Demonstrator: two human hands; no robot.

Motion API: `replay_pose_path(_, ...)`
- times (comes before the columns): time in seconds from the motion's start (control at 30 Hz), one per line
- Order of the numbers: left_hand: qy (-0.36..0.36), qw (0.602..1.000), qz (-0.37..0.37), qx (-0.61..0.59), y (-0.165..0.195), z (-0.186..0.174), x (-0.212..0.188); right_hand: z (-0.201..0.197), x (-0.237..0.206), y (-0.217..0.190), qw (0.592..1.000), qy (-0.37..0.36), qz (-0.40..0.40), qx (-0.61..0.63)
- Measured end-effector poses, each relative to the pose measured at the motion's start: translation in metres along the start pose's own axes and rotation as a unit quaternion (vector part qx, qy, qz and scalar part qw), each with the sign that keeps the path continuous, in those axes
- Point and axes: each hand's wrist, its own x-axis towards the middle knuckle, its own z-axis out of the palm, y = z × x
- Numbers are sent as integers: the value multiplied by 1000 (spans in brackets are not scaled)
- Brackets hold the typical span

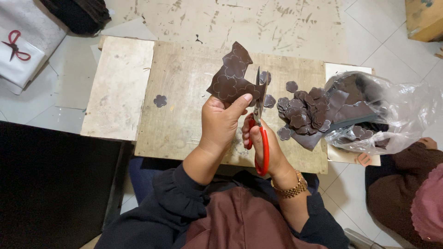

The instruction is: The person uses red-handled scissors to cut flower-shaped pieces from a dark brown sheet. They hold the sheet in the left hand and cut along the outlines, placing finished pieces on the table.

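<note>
At frame centre, the left hand (221, 121) pinches a dark brown sheet (233, 76) marked with flower outlines. The right hand (263, 145) grips red-handled scissors (260, 124), blades at the sheet's right edge. Cut flower pieces (304, 113) crowd right; the wooden board (184, 92) lies bare leftward.

Lone flower cutout (160, 100) at nine o'clock on the wooden board (184, 133), clear plastic bag (406, 110) at three, cardboard box (423, 18) at one, second red scissors (14, 46) at ten
</note>
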Motion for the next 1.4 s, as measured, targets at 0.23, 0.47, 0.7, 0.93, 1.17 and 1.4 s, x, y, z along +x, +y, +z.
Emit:
replay_pose_path(0.23, 3, 1000, -3, -19, -2, -2, 2, 3, 0, 0, 998, -1, 0, 55)
replay_pose_path(0.47, -19, 999, -18, -18, 1, -9, 6, 2, -3, -9, 999, -15, 13, 47)
replay_pose_path(0.7, -31, 998, -26, -37, 6, -10, 10, 0, -3, -9, 998, -22, 28, 60)
replay_pose_path(0.93, -18, 999, -31, -31, 6, -8, 6, 1, -1, -6, 997, -15, 21, 72)
replay_pose_path(1.17, -33, 998, -24, -39, 6, -12, 11, -2, -2, -10, 997, -19, 32, 64)
replay_pose_path(1.4, -35, 998, -31, -41, 7, -15, 11, -4, -4, -9, 998, -30, 31, 52)
